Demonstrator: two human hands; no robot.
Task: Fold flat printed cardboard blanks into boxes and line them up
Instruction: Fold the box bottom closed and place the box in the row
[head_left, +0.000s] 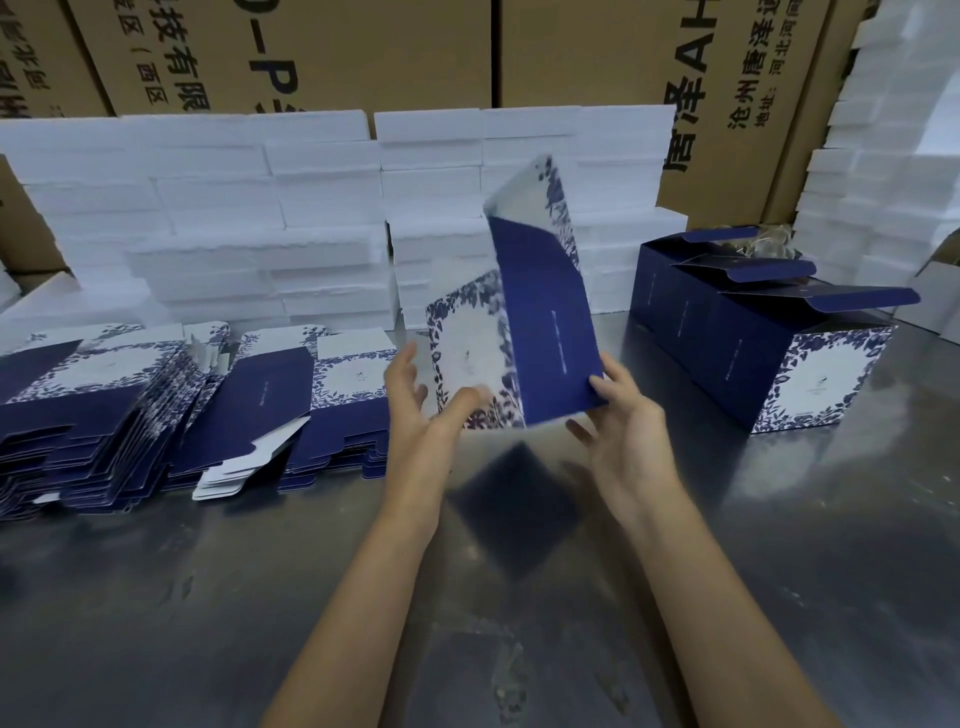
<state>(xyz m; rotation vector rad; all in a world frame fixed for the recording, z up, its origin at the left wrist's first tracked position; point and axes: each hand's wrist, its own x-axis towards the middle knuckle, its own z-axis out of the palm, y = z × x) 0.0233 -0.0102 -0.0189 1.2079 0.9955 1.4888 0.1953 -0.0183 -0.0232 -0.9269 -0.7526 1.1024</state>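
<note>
At the left of the frame, slumped stacks of flat navy-and-white floral cardboard blanks (156, 410) lie on the grey metal tabletop (156, 597), with white foam slabs (208, 218) piled behind them. Just left of centre, the left hand (415, 400) is spread, its fingers straight against the lower edge of the half-opened blue-and-white printed carton (519, 338), which is held upright in the air at mid-frame, clear of the table. Motion blur hides the exact contact there. The right hand (623, 431) pinches the carton's navy panel at its lower right corner, thumb on the face. To square it well, the hands should probably push opposite creases toward each other until the tube opens, then tuck the bottom flaps before letting go. At the right, a row of finished navy boxes with open lids (779, 353) stands, touching one another, ready for the next.
</note>
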